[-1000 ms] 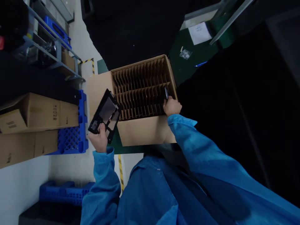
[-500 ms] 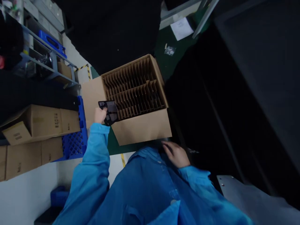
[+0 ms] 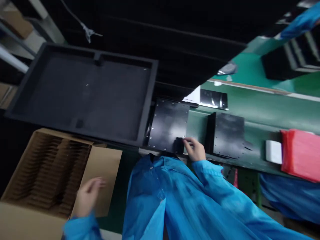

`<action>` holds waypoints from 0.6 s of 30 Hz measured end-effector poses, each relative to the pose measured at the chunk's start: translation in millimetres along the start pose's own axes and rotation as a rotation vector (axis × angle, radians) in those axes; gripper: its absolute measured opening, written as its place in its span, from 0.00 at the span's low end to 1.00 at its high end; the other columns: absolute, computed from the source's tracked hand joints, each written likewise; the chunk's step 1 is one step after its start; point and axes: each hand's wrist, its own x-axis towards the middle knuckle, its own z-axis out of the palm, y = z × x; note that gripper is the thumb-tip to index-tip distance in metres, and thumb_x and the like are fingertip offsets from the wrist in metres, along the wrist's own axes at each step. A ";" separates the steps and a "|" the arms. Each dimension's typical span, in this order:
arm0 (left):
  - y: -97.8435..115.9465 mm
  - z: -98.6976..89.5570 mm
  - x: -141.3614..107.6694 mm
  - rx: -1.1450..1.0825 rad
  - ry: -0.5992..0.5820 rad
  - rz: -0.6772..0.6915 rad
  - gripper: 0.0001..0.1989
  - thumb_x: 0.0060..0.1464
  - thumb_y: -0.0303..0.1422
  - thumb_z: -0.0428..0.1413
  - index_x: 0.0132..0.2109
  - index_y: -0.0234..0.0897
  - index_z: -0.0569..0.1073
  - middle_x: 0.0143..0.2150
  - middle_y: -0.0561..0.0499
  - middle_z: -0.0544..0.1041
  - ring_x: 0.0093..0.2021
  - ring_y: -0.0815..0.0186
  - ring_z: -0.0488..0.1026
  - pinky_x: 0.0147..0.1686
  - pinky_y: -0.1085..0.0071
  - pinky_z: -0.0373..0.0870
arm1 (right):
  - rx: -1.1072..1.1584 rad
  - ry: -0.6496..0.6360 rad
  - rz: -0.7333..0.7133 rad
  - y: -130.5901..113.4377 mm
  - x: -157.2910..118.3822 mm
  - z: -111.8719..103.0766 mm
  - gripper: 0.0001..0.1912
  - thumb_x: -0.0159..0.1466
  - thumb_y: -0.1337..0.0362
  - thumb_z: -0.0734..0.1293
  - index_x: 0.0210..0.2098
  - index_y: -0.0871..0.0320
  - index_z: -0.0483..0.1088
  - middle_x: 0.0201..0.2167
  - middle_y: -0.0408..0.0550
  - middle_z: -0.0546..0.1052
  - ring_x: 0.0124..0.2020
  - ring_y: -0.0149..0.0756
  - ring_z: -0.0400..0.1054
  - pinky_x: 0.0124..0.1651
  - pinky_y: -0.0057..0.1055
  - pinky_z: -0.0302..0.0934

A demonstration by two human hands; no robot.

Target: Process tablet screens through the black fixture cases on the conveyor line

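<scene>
My left hand [image 3: 88, 196], slightly blurred, hovers above the open flap [image 3: 105, 173] of a cardboard carton [image 3: 5, 208]; its fingers are loosely bent and apart, and nothing shows in them. Rows of brown cardboard dividers [image 3: 47, 170] fill the carton, with dark slots between them. My right hand [image 3: 195, 150] pinches the right edge of a flat black panel [image 3: 168, 123] that has small dots or holes along its borders. Beside those fingertips, a small dark block or cut-out [image 3: 179, 145] shows at the panel's near edge; which of the two, I cannot tell.
A large black tray [image 3: 87, 90] lies left of the panel, behind the carton. To the right are a second stack of black panels [image 3: 228, 133], a white block [image 3: 273, 152] and red sheets [image 3: 301, 155]. A co-worker's blue sleeve [image 3: 300, 23] shows at the upper right.
My view has swung right, so the carton now sits at lower left. My left hand has let go of the black panel at the carton. My right hand has reached the panel on the bench.
</scene>
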 end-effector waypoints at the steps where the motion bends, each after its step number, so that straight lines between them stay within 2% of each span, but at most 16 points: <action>1: 26.4 39.8 -5.2 -0.057 -0.164 0.175 0.15 0.42 0.52 0.53 0.31 0.52 0.77 0.29 0.51 0.80 0.32 0.50 0.78 0.35 0.52 0.77 | 0.046 0.089 0.110 18.7 4.3 -5.7 0.23 0.62 0.51 0.59 0.47 0.60 0.70 0.47 0.60 0.75 0.46 0.50 0.72 0.48 0.46 0.67; 2: 56.2 81.1 -7.1 -0.046 -0.316 0.366 0.16 0.45 0.50 0.54 0.35 0.49 0.79 0.35 0.49 0.81 0.37 0.51 0.78 0.41 0.54 0.76 | 0.103 0.128 0.190 33.8 8.8 -7.2 0.27 0.60 0.49 0.61 0.51 0.62 0.67 0.51 0.63 0.72 0.49 0.52 0.70 0.50 0.49 0.66; 3: 87.6 121.5 -5.0 0.005 -0.361 0.543 0.17 0.47 0.48 0.54 0.39 0.47 0.79 0.42 0.46 0.80 0.44 0.52 0.76 0.49 0.55 0.73 | 0.173 0.118 0.236 44.7 13.2 -4.8 0.31 0.58 0.48 0.63 0.54 0.63 0.65 0.55 0.65 0.69 0.53 0.53 0.67 0.52 0.51 0.64; 4: 118.6 159.0 0.6 0.080 -0.257 0.629 0.19 0.49 0.47 0.54 0.44 0.43 0.78 0.48 0.43 0.77 0.52 0.51 0.72 0.56 0.54 0.66 | 0.253 0.071 0.250 51.0 17.4 0.5 0.35 0.57 0.47 0.64 0.57 0.63 0.62 0.58 0.65 0.66 0.55 0.54 0.65 0.55 0.51 0.61; 5: 147.0 192.3 8.4 0.186 -0.113 0.636 0.22 0.50 0.45 0.54 0.49 0.39 0.76 0.54 0.39 0.73 0.59 0.48 0.66 0.61 0.51 0.58 | 0.341 0.008 0.236 53.2 21.1 7.5 0.38 0.55 0.46 0.66 0.59 0.62 0.60 0.60 0.64 0.63 0.58 0.53 0.63 0.58 0.51 0.58; 6: 171.2 220.8 16.1 0.296 -0.003 0.584 0.26 0.50 0.44 0.55 0.54 0.35 0.72 0.58 0.35 0.69 0.63 0.45 0.60 0.62 0.46 0.53 | 0.434 -0.062 0.200 52.4 24.2 14.5 0.40 0.54 0.45 0.66 0.60 0.60 0.59 0.62 0.61 0.62 0.59 0.52 0.61 0.60 0.50 0.55; 8: 202.6 264.6 24.2 0.452 0.178 0.446 0.33 0.50 0.43 0.57 0.60 0.30 0.65 0.62 0.29 0.62 0.65 0.40 0.54 0.60 0.41 0.50 | 0.608 -0.149 0.101 47.5 28.7 21.9 0.43 0.53 0.44 0.68 0.62 0.59 0.57 0.63 0.58 0.60 0.63 0.48 0.55 0.64 0.46 0.50; 10: 211.7 297.4 14.6 0.509 0.284 0.350 0.36 0.49 0.43 0.59 0.61 0.31 0.62 0.62 0.27 0.60 0.63 0.38 0.55 0.58 0.40 0.53 | 0.779 -0.207 0.045 50.6 31.4 12.5 0.43 0.55 0.46 0.67 0.63 0.58 0.54 0.62 0.54 0.63 0.63 0.45 0.56 0.64 0.43 0.51; 12: 207.5 329.1 -11.3 0.436 0.306 0.346 0.32 0.49 0.43 0.59 0.59 0.36 0.65 0.61 0.31 0.62 0.61 0.40 0.59 0.57 0.42 0.55 | 0.890 -0.220 0.057 73.5 32.1 -16.3 0.40 0.57 0.48 0.65 0.64 0.56 0.53 0.59 0.52 0.67 0.59 0.42 0.61 0.62 0.42 0.55; 15: 203.5 390.5 -59.3 0.121 0.175 0.414 0.22 0.52 0.42 0.55 0.53 0.37 0.69 0.55 0.38 0.69 0.57 0.51 0.66 0.56 0.53 0.61 | 0.826 -0.131 0.107 146.4 28.2 -77.0 0.37 0.57 0.50 0.66 0.62 0.56 0.56 0.58 0.54 0.67 0.59 0.44 0.61 0.62 0.42 0.54; 18: 219.0 468.1 -90.1 -0.095 0.092 0.362 0.19 0.53 0.39 0.53 0.49 0.34 0.68 0.46 0.41 0.73 0.48 0.59 0.71 0.51 0.63 0.67 | 0.659 0.007 0.127 232.3 18.1 -124.3 0.35 0.58 0.50 0.64 0.61 0.58 0.57 0.57 0.56 0.67 0.59 0.46 0.60 0.61 0.45 0.55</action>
